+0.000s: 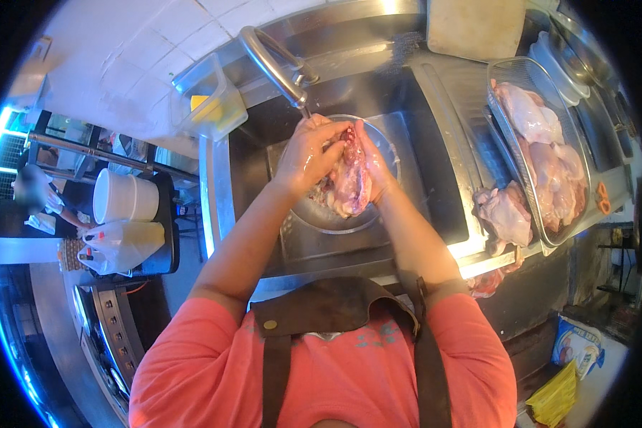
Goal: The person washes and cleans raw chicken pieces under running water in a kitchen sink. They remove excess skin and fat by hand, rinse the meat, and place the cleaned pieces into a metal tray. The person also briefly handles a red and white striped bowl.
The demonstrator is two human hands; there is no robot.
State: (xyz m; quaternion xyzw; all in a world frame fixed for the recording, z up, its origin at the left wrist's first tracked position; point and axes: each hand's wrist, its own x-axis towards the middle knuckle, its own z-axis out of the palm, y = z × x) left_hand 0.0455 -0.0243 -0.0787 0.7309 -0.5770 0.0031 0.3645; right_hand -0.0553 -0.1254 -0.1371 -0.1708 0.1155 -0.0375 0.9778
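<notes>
One piece of raw poultry [352, 184] is grasped between left hand [308, 155] and right hand [375, 171], both closed on its sides, and is held above a round bowl [327, 230] placed in the sink [435, 160] beneath the grip. Just beyond the grip, a curved metal faucet [269, 65] is mounted; farther to its left, a clear container [230, 114] with a yellow sponge [205, 108] is kept. Well to the right of the grip, further raw poultry pieces [553, 178] are heaped in a wire basket [531, 71], with another raw piece [505, 212] laid just beside it.
</notes>
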